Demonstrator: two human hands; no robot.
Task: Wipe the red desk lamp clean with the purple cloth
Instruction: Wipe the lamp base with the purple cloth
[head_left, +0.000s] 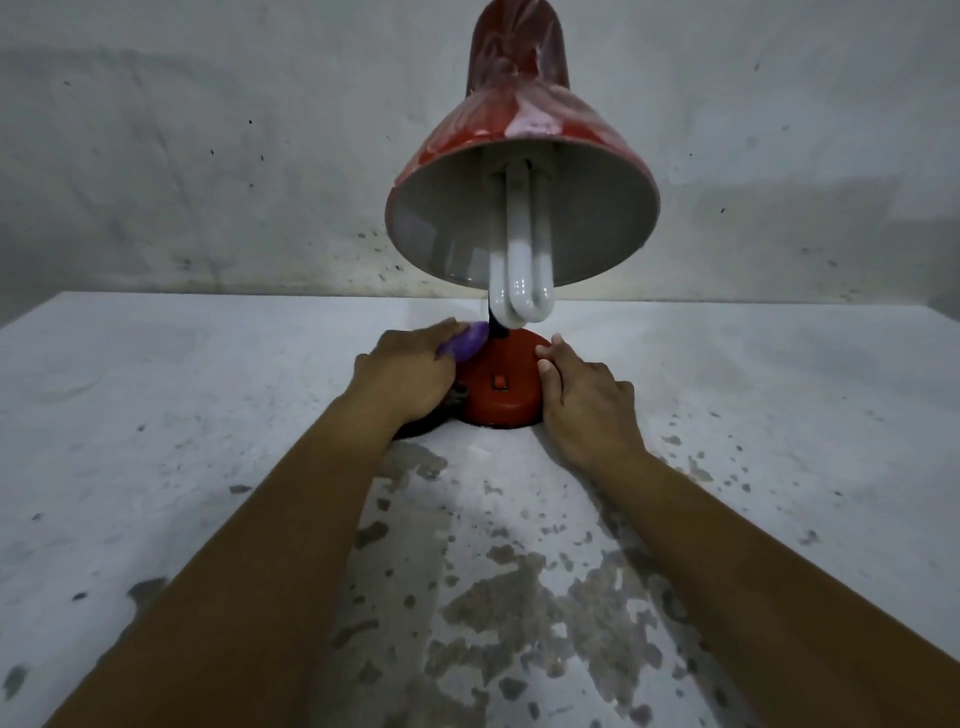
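Red metal desk lamp (498, 387) with a bell shade stands near the far edge of my worn white counter (156, 415). My left hand (402, 374) grips the crumpled purple cloth (465, 343) against its round base; my right hand (584, 400) rests open-fingered on the base's other side.

Most of the cloth (465, 345) is buried under the left hand (402, 374), the lamp (519, 156) shade's top runs off frame, and its neck hides behind the bulb (522, 260).
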